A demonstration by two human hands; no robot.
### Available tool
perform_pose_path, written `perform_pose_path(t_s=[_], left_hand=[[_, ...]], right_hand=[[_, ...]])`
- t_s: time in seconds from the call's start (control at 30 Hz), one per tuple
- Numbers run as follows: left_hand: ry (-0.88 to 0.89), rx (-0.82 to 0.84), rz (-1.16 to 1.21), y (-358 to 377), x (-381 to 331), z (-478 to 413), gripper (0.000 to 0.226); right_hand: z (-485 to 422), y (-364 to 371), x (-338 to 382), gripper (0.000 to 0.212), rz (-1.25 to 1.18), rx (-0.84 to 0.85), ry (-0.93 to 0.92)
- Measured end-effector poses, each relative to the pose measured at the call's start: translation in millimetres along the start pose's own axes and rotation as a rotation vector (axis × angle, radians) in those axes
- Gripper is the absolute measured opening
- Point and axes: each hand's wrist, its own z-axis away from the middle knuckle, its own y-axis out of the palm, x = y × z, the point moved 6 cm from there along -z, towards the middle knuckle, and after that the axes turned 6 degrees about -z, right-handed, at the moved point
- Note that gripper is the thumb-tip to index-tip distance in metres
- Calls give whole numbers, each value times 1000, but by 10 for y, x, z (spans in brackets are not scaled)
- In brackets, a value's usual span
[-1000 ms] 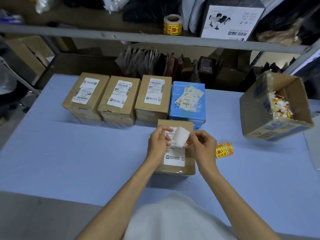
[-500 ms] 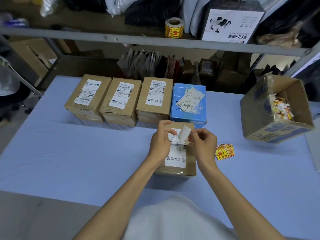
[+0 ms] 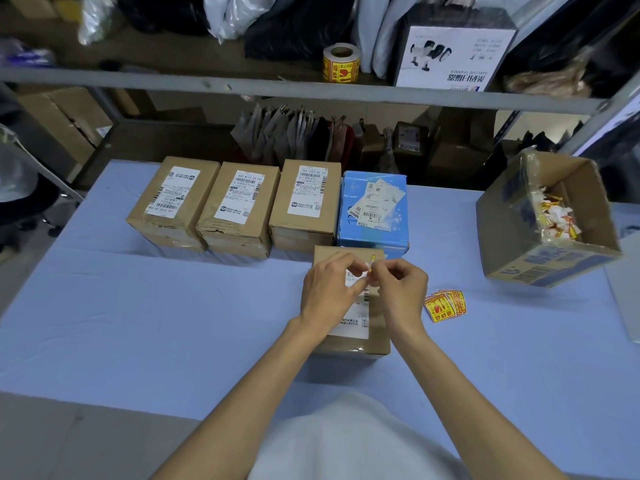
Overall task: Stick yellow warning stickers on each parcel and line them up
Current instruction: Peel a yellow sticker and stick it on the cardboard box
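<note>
Left hand [image 3: 328, 293], right hand [image 3: 399, 289]: joint fingertip pinch on one sticker [image 3: 371, 264] above a parcel [image 3: 378, 342]

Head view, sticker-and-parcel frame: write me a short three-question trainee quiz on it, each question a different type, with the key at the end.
1. Multiple choice: where does the stack of yellow warning stickers lie?
A) inside the tilted open carton
B) on the table, right of the right hand
C) on the shelf beside the roll

2. True or false: all four parcels in the back row are brown cardboard.

3. Short answer: what do the left hand and the right hand pinch between them?

Key:
1. B
2. False: the rightmost one is a blue parcel.
3. A sticker, held over the near brown parcel.
</note>
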Motion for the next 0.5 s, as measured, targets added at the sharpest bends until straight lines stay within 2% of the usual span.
perform_pose_path(t_s=[0.13, 0.33, 0.43, 0.5], left_hand=[[-16, 0, 0, -3, 38, 5, 16], [-93, -12, 66, -5, 120, 11, 11], [-186, -17, 190, -20, 210, -8, 7], [-266, 10, 326, -16, 271, -22, 5]], right_hand=[[22, -17, -15, 19, -20, 36, 16], [52, 22, 37, 14, -72, 140, 2], [53, -6, 36, 18, -124, 129, 9], [15, -60, 29, 12, -88, 87, -54]])
